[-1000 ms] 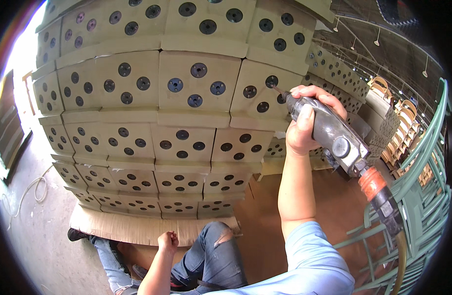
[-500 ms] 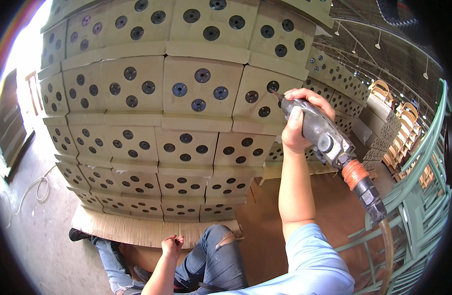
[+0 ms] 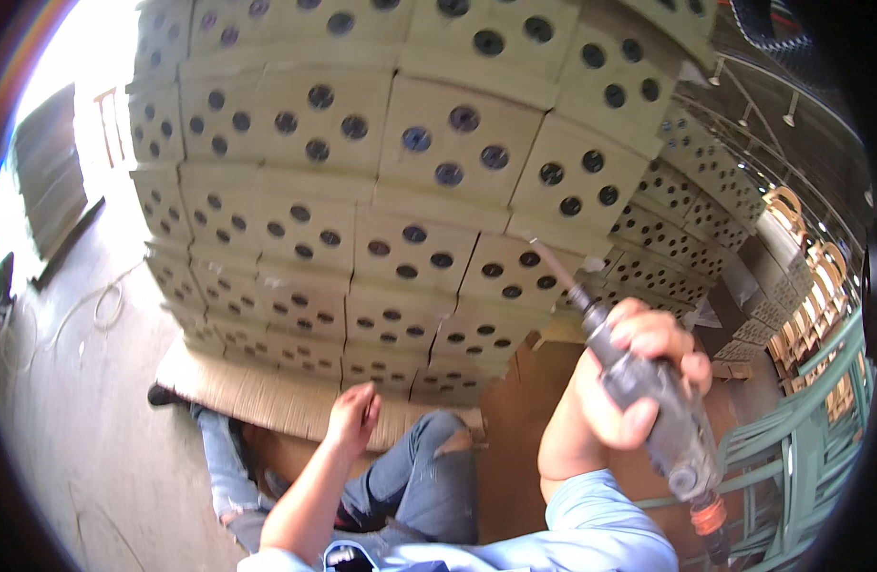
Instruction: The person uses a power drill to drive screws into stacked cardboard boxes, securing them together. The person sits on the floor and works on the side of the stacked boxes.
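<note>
My right hand (image 3: 639, 367) is wrapped round a dark air screwdriver (image 3: 672, 419) with an orange collar. Its long thin bit points up and left, toward the stack. In front of me rises a tall stack of beige boxy pieces (image 3: 362, 195), each face set with dark round discs (image 3: 593, 160). From this view I cannot tell whether the bit's tip touches the stack; it lies in line with the lower right discs. Over my bent legs, my left hand (image 3: 354, 417) is closed near the stack's base. Something small and dark shows at its fingers, too small to name.
A corrugated cardboard sheet (image 3: 267, 396) lies under the stack. Green metal chair frames (image 3: 801, 429) crowd the right side, with wooden chair parts (image 3: 810, 305) behind them. More stacks (image 3: 691, 219) stand at the back right. A pale hose (image 3: 109, 303) loops over the floor at left.
My right hand has drawn the screwdriver down and back from the disc its bit was at. The view has shifted, so the stack sits further right. My left hand has risen slightly.
</note>
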Available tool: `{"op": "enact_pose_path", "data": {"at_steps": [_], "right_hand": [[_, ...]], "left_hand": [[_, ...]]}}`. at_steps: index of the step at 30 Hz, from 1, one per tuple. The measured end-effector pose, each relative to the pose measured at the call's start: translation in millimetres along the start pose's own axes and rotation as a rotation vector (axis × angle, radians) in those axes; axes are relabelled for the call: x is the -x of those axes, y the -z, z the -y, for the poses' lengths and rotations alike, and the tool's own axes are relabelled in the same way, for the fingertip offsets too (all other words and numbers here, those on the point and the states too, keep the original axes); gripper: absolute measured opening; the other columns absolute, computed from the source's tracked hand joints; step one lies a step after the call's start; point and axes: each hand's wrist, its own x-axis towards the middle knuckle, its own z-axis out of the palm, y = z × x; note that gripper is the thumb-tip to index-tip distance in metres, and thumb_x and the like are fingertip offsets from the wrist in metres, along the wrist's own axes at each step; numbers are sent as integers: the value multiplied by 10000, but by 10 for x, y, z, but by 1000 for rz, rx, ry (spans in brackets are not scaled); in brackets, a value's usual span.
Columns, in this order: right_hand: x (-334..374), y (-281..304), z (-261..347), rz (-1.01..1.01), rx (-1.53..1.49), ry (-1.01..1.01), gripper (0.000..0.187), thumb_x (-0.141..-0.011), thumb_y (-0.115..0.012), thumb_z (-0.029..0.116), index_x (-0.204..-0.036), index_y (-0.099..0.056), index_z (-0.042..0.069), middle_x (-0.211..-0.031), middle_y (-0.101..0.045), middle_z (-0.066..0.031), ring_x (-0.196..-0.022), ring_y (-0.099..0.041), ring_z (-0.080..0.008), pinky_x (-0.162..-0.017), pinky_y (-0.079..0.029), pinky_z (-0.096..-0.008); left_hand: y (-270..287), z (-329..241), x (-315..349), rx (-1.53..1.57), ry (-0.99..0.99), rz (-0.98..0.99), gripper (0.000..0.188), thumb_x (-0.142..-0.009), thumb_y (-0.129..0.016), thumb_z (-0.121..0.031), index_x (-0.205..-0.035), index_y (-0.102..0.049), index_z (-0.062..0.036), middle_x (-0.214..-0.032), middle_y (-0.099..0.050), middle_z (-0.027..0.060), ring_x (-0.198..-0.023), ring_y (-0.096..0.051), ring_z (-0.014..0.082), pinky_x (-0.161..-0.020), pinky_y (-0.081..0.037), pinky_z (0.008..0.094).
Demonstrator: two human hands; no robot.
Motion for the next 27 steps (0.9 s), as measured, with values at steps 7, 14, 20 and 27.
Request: {"op": "enact_pose_path", "data": {"at_steps": [7, 14, 20, 27], "right_hand": [[694, -322, 478, -3, -298, -305, 528, -926, -749, 390, -1260, -434, 131, -941, -635, -110, -733, -632, -242, -649, -588, -425], [792, -235, 502, 47, -286, -413, 502, -942, -733, 355, -1267, -415, 142, -989, -624, -122, -789, -632, -264, -716, -580, -464], [874, -174, 443, 23, -334, -407, 458, -946, -725, 281, -1253, -425, 124, -1018, -628, -149, -822, -635, -282, -747, -576, -491], [633, 69, 327, 153, -186, -208, 475, -886, -768, 234, -1190, -440, 75, -917, -665, -192, -698, -677, -310, -650, -617, -497]], "left_hand": [[-1027, -959, 535, 105, -166, 380, 194, -1056, -567, -196, -1164, -617, -43, -780, -568, -10, -609, -451, 59, -489, -345, 204], [-1463, -959, 786, 283, -98, 509, 214, -1075, -536, -243, -1104, -639, -57, -714, -528, -8, -536, -352, 57, -455, -277, 211], [-1493, -903, 746, 281, -92, 463, 205, -1073, -540, -242, -1068, -639, -63, -696, -504, -16, -528, -338, 51, -440, -264, 210], [-1990, -916, 589, 103, 10, 488, 208, -1066, -559, -251, -1036, -618, -53, -681, -464, -37, -514, -324, 45, -432, -252, 209]]}}
